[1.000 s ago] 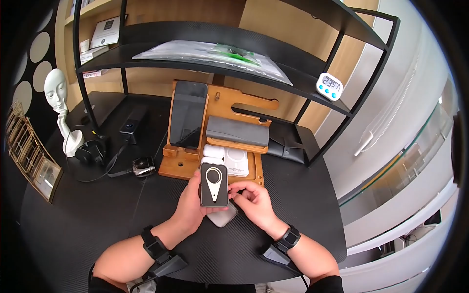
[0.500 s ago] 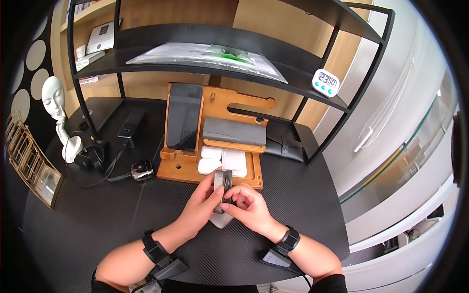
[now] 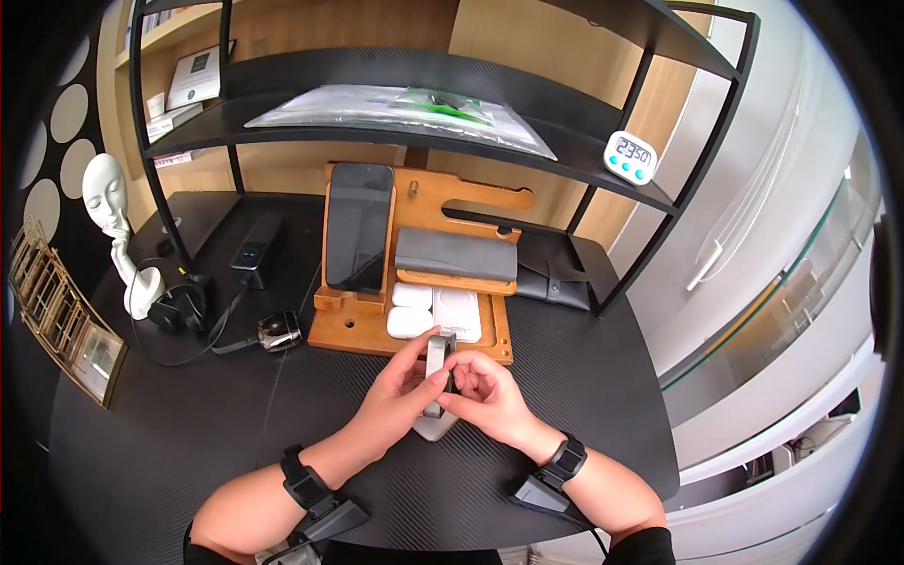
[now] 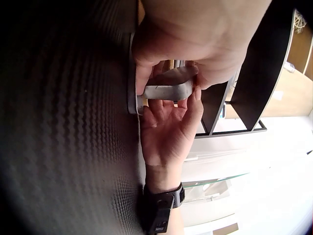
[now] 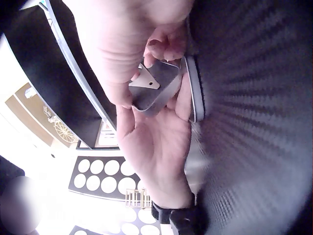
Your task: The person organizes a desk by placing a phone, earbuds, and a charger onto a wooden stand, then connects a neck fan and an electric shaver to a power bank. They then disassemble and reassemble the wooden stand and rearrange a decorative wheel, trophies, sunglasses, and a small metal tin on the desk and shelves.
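A small grey metal tin [image 3: 434, 363] is held on its edge by my left hand [image 3: 394, 400], thumb and fingers around its sides. In the right wrist view, a flat silver pointed piece [image 5: 150, 81] with a small hole lies in the dark interior of the tin [image 5: 168, 73]. My right hand [image 3: 496, 400] has its fingers curled at the open face, fingertips against the silver piece and thumb by the tin's rim; the piece's round end is hidden. Beneath the hands, a grey lid [image 3: 435, 430] rests on the black table [image 3: 330, 499].
Behind the hands stands a wooden organizer [image 3: 353, 334] with a phone [image 3: 359, 226], a grey case [image 3: 456, 254] and white cases [image 3: 411, 322]. Left are a watch [image 3: 279, 330], headphones [image 3: 179, 309] and a white figurine [image 3: 141, 292]. A black shelf [image 3: 603, 174] holds a timer [image 3: 630, 157].
The tin has turned from facing the camera to standing on its edge, its open side towards my right hand. My right fingers have moved in to that side.
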Tool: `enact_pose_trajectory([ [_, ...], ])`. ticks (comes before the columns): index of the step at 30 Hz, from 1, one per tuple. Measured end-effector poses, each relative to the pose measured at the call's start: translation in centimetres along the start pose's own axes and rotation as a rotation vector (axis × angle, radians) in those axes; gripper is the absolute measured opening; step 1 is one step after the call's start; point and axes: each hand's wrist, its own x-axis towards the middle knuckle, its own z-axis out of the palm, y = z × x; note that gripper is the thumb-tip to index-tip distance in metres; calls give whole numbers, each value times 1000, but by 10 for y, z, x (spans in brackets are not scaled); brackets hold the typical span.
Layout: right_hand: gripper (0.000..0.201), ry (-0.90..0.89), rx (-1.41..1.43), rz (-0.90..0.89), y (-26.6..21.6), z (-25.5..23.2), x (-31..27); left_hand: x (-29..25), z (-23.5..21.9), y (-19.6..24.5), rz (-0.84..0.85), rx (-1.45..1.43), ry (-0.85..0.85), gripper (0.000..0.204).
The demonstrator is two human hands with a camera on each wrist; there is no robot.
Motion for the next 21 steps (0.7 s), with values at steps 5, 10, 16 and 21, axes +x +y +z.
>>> enact_pose_trajectory([
  [5,30,-50,149,5,0,0,3,0,-1,0,14,9,-21,57],
  [10,21,-73,155,-27,6,-6,3,2,-3,-2,19,4,-28,56],
  [16,19,48,-24,124,-2,-6,-1,2,-1,1,-61,-125,16,50],
  [21,30,204,-106,61,-1,-11,1,2,-1,5,-103,-251,89,41],
])
